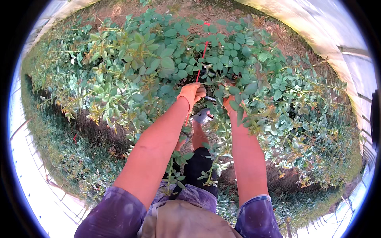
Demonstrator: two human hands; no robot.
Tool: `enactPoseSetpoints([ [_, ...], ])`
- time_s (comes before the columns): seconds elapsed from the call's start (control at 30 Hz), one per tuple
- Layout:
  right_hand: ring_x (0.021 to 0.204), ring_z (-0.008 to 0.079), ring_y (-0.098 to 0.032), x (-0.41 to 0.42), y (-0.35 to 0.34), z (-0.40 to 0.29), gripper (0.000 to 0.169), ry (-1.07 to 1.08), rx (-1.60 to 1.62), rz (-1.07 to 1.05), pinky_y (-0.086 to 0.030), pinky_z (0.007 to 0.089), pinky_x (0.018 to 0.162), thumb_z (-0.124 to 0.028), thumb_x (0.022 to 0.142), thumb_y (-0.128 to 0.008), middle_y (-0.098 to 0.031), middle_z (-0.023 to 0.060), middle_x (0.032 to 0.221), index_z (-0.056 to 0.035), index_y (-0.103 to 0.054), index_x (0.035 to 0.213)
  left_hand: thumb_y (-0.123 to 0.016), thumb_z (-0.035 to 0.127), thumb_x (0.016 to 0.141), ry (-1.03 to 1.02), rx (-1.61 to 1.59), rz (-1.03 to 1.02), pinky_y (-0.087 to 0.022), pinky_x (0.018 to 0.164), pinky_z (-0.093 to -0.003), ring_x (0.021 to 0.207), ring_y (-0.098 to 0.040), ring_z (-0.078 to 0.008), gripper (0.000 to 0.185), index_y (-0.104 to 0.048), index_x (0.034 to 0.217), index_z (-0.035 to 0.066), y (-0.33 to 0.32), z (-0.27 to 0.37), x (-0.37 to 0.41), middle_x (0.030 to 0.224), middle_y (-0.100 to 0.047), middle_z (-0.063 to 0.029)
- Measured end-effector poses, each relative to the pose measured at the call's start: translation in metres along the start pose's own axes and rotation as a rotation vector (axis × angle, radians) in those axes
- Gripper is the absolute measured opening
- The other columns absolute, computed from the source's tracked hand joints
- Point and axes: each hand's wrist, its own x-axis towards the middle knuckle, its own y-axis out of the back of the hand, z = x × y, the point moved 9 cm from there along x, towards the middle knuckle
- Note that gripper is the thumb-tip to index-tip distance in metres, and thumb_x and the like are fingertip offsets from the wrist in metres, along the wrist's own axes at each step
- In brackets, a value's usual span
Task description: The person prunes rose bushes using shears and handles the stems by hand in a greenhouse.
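Observation:
My left hand (193, 92), which seems to wear a thin orange glove, is closed with its fingers curled around a red cord (205, 49). The cord runs up from the fist through the leaves, and a short length of it shows below the wrist. My right hand (230, 102) reaches into the rose bushes (166, 59) a little to the right. Leaves cover most of its fingers, so what it touches is hidden. Between both hands lies a short stretch of dark pipe (210, 98), close to the left knuckles.
A grey shoe (202, 115) stands on the soil beneath my arms. Leafy stems hang before my dark trousers (200, 166). More bush rows (98, 166) lie behind, left and right. Bare soil (190, 7) and a pale greenhouse film wall (327, 32) border the far side.

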Motion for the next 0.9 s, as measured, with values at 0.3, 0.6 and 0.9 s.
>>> enactPoseSetpoints([
  [0.3, 0.087, 0.0136, -0.06, -0.063, 0.04, -0.052, 0.034, 0.05, -1.408, 0.007, -0.047, 0.031, 0.068, -0.021, 0.096, -0.059, -0.065, 0.0025, 0.113, -0.0095, -0.056, 0.128, -0.068, 0.017, 0.076, -0.2, 1.856, -0.031, -0.058, 0.076, -0.0416, 0.094, -0.072, -0.0319, 0.03, -0.069, 0.103, 0.003, -0.044, 0.049, -0.081, 0.096, -0.074, -0.0155],
  [0.6, 0.086, 0.01, -0.061, -0.216, -0.178, -0.151, 0.034, 0.04, -1.715, -0.174, -0.049, 0.0279, 0.077, -0.012, 0.095, -0.061, -0.069, 0.0033, 0.102, -0.0042, -0.062, 0.128, -0.07, 0.005, 0.068, -0.541, 1.622, 0.028, -0.058, 0.064, -0.0411, 0.08, -0.074, -0.031, 0.018, -0.078, 0.084, 0.004, -0.057, 0.072, -0.105, 0.08, -0.073, -0.0156],
  [0.9, 0.092, 0.0128, -0.064, -0.131, -0.252, -0.284, 0.037, 0.34, -1.5, 0.136, -0.05, 0.0268, 0.083, -0.019, 0.096, -0.06, -0.07, 0.0066, 0.103, 0.0021, -0.062, 0.127, -0.056, 0.027, 0.095, -0.734, 0.886, 0.102, -0.052, 0.09, -0.0432, 0.104, -0.065, -0.0351, 0.033, -0.065, 0.124, 0.017, -0.116, 0.189, -0.138, 0.111, -0.071, -0.0107],
])
